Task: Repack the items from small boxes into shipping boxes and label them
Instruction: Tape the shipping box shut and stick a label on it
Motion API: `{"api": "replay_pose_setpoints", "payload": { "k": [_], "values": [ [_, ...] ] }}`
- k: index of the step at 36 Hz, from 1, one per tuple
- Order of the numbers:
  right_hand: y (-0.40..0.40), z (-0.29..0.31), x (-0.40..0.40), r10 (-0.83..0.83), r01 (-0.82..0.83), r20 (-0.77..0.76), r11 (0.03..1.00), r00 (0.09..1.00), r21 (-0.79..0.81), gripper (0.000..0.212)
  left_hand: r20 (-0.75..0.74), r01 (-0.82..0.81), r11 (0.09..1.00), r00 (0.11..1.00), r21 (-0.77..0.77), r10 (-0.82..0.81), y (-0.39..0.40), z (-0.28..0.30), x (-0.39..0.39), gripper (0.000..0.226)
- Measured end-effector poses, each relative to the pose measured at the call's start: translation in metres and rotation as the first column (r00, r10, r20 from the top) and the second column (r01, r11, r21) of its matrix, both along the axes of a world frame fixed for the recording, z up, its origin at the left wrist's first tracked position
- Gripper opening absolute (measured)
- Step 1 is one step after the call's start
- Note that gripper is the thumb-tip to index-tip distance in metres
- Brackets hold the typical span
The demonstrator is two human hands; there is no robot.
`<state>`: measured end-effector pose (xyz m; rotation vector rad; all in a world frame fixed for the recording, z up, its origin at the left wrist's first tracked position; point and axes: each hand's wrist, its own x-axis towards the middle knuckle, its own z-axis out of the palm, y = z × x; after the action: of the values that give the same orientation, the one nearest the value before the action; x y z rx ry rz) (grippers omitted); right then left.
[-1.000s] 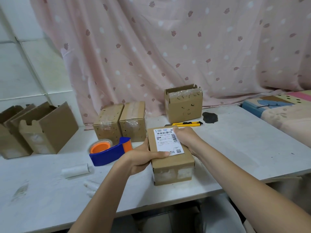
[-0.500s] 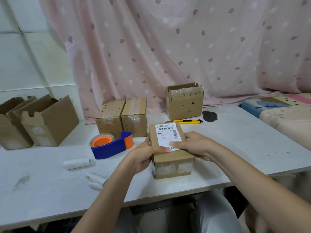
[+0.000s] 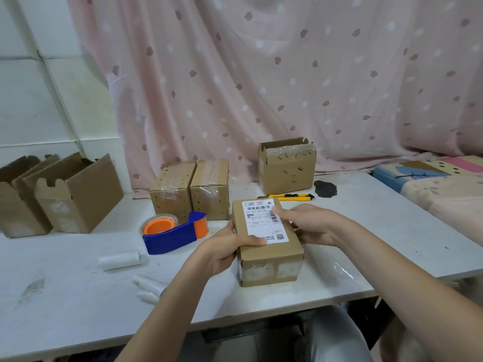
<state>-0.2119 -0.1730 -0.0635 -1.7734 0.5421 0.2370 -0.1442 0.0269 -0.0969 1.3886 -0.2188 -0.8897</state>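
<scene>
From the head view, the shipping box (image 3: 268, 241) sits on the table (image 3: 78, 296), long axis running away from the person; the left hand (image 3: 224, 250) grips its near-left edge, thumb on the label (image 3: 265, 220); the right hand (image 3: 311, 223) presses straight fingers along the label's right side, equally near.

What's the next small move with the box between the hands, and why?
Probably set the labelled box aside by the two taped boxes. The shipping label already lies flat on its top, and tape covers its near end. The left hand grips its left side with the thumb on the label; the right hand touches the label's right edge, so smoothing looks nearly finished.
</scene>
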Motion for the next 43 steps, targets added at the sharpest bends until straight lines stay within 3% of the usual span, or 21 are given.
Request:
{"api": "replay_pose_setpoints", "payload": {
  "k": [2, 4, 8, 13, 18, 22, 25, 29, 34, 37, 40, 42, 43],
  "values": [
    [0.007, 0.002, 0.012, -0.098, 0.101, 0.028, 0.982, 0.995, -0.157, 0.1, -0.002, -0.002, 1.0, 1.0, -0.002, 0.002, 0.0, 0.0, 0.0, 0.091],
    [0.014, 0.001, 0.026, -0.146, 0.154, 0.058, 0.968, 0.988, -0.196, 0.115, 0.002, 0.001, 1.0, 1.0, 0.001, -0.001, 0.0, 0.0, 0.0, 0.09],
    [0.024, 0.002, 0.044, -0.194, 0.199, 0.045, 0.957, 0.98, -0.212, 0.077, 0.017, 0.012, 1.0, 1.0, 0.009, -0.012, 0.003, 0.0, -0.001, 0.087],
    [0.018, 0.004, 0.05, -0.243, 0.245, 0.026, 0.967, 0.97, -0.066, 0.043, 0.036, 0.033, 0.999, 0.999, 0.006, -0.033, 0.003, 0.0, 0.001, 0.081],
    [0.013, 0.003, 0.049, -0.25, 0.25, 0.002, 0.968, 0.968, -0.027, 0.025, 0.041, 0.055, 0.999, 0.998, 0.005, -0.055, 0.004, -0.001, 0.002, 0.079],
    [0.01, 0.002, 0.046, -0.234, 0.233, 0.019, 0.972, 0.972, 0.028, 0.024, 0.056, 0.065, 0.998, 0.996, 0.023, -0.066, 0.004, 0.0, 0.005, 0.067],
    [0.011, 0.005, 0.045, -0.213, 0.214, 0.012, 0.977, 0.977, -0.023, 0.024, 0.075, 0.104, 0.993, 0.991, 0.056, -0.108, 0.004, 0.002, 0.008, 0.054],
    [0.012, 0.004, 0.051, -0.216, 0.21, -0.015, 0.961, 0.976, -0.178, 0.054, 0.098, 0.146, 0.984, 0.983, 0.104, -0.156, 0.004, 0.003, 0.011, 0.053],
    [0.014, -0.002, 0.056, -0.239, 0.237, 0.011, 0.952, 0.971, -0.196, 0.079, 0.116, 0.164, 0.978, 0.977, 0.133, -0.18, 0.004, 0.003, 0.012, 0.063],
    [0.014, -0.005, 0.052, -0.247, 0.25, 0.039, 0.949, 0.968, -0.191, 0.075, 0.117, 0.188, 0.969, 0.971, 0.159, -0.207, 0.005, 0.001, 0.016, 0.07],
    [0.016, -0.001, 0.048, -0.246, 0.248, 0.037, 0.951, 0.969, -0.184, 0.056, 0.116, 0.197, 0.96, 0.968, 0.198, -0.222, 0.006, 0.01, 0.016, 0.059],
    [0.018, 0.002, 0.046, -0.247, 0.249, 0.036, 0.95, 0.968, -0.19, 0.053, 0.147, 0.089, 0.964, 0.981, 0.25, -0.129, 0.002, 0.019, 0.019, 0.058],
    [0.018, 0.001, 0.047, -0.251, 0.254, 0.04, 0.949, 0.967, -0.187, 0.054, 0.172, -0.002, 0.961, 0.984, 0.277, -0.047, -0.003, 0.023, 0.022, 0.074]
  ]
}}
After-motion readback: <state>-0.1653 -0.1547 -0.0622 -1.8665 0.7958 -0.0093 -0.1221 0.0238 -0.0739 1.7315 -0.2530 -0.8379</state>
